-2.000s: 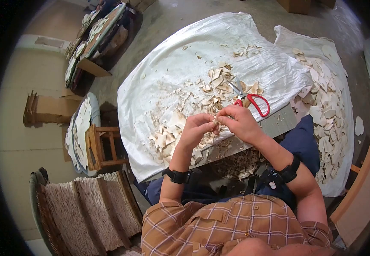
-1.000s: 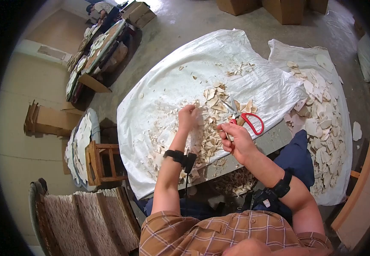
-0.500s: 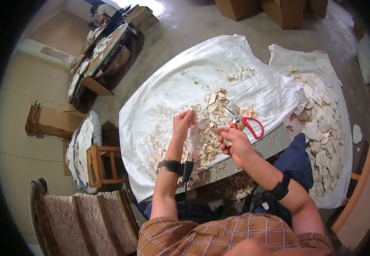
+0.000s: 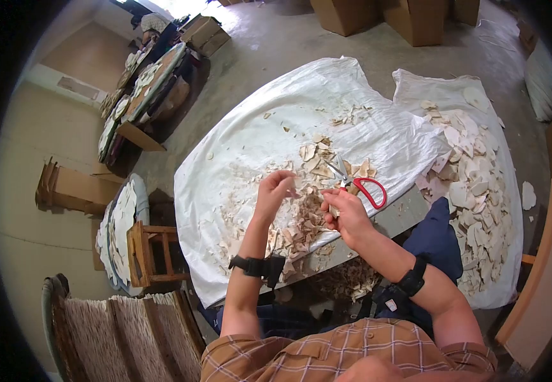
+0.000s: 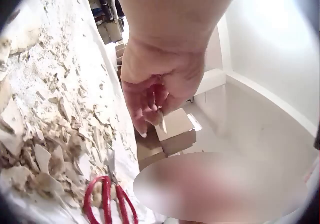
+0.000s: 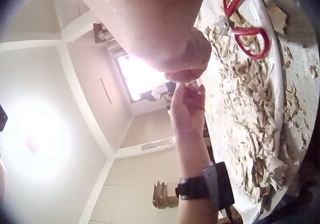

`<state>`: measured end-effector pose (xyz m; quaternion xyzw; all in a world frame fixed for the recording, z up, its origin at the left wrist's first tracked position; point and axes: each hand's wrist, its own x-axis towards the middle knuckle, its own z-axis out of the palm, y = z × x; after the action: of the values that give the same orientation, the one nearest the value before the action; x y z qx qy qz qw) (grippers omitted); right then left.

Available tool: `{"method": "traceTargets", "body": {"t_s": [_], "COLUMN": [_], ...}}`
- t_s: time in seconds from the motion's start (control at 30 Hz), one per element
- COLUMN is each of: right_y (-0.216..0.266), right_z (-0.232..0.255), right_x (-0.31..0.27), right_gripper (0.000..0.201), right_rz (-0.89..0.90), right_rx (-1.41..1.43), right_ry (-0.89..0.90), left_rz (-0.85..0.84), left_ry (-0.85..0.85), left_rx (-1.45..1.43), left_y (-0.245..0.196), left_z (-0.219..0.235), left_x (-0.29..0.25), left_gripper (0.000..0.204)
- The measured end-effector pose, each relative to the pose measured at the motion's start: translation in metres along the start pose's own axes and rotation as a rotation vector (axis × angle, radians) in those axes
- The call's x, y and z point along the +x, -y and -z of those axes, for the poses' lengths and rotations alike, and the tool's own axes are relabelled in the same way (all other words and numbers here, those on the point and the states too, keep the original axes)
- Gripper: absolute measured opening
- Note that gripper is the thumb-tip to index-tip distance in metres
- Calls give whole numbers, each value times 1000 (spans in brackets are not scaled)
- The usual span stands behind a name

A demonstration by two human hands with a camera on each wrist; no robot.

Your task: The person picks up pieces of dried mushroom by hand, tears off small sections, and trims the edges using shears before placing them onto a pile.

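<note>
The left hand (image 4: 274,188) was raised just above the heap of pale, dry, flaky chips (image 4: 301,223) on the desk, its grip pinching 1 small pale sliver (image 5: 161,121) between thumb and fingertips. The right hand (image 4: 346,213) sat near it, fingers curled around another pale piece (image 4: 334,210) at the heap's near edge. In my judgement the step was sorting or peeling single chips by hand; it would go best with a light pinch near the chip's edge, both hands kept low over the heap so that fragments fall back onto the white woven plastic sheet (image 4: 257,127) covering the desk.

The red-handled steel scissors (image 4: 358,181) lay on the sheet just beyond the right hand, blades pointing away; they were close enough to be knocked by a reach. A second white sheet carrying larger pale slabs (image 4: 473,184) lay to the right. A small wooden stool (image 4: 151,251) stood to the left of the desk, and cardboard boxes (image 4: 416,19) on the floor beyond it.
</note>
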<state>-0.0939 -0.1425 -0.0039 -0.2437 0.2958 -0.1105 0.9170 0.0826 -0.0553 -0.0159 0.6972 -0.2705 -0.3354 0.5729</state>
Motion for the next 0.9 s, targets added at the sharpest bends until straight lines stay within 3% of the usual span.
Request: {"method": "traceTargets", "body": {"t_s": [0.07, 0.17, 0.37, 0.43, 0.53, 0.67, 0.77, 0.83, 0.9], "right_y": [0, 0, 0, -1, 5, 9, 7, 3, 3], "right_z": [-2, -6, -9, -9, -7, -10, -5, -4, -5], "right_x": [0, -1, -2, -3, -3, -7, -3, -1, -2], "right_gripper": [17, 17, 20, 21, 22, 20, 18, 20, 21], "right_rz": [18, 26, 161, 252, 239, 226, 182, 331, 323], "right_rx": [-1, -98, -151, -275, -202, -180, -342, -439, -452], "right_ry": [-6, -66, -10, 46, 55, 27, 48, 51, 43], "left_rz": [42, 36, 85, 7, 63, 86, 49, 61, 49], "left_ry": [129, 165, 79, 79, 55, 72, 106, 101, 94], "left_rx": [-71, -127, -196, -170, -294, -214, -171, -174, -151], "left_y": [-15, -25, -30, -31, -35, -39, -38, -43, -45], "left_z": [-7, -22, -29, -31, -36, -34, -34, -37, -39], "left_x": [-16, -37, -52, -54, -57, -57, -57, -58, -59], "left_gripper": [19, 19, 19, 18, 16, 16, 18, 15, 15]}}
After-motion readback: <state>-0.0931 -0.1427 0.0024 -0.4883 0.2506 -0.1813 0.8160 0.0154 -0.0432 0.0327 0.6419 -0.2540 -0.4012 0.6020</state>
